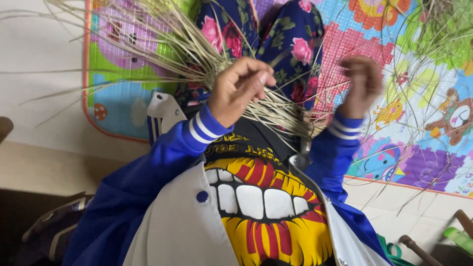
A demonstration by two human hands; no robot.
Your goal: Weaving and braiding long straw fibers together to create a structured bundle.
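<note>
Your left grip (240, 87) is clenched on the straw bundle (276, 111); your right grip (362, 83), blurred, pinches strands beside it.

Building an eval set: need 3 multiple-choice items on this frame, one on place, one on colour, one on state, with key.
1. Where is the woven straw bundle?
A. in front of the person, over the floral-clad legs
B. on a shelf
C. in a box

2. What colour are the jacket sleeves?
A. red
B. blue with white cuff stripes
C. green

3. What is the left hand doing?
A. resting flat on the floor
B. holding a cup
C. curled, pinching straw strands

Key: 1 A, the strands fan out over the legs above the play mat; 2 B, both cuffs show it; 3 C, fingers close on strands, while the right hand is raised and blurred.
</note>
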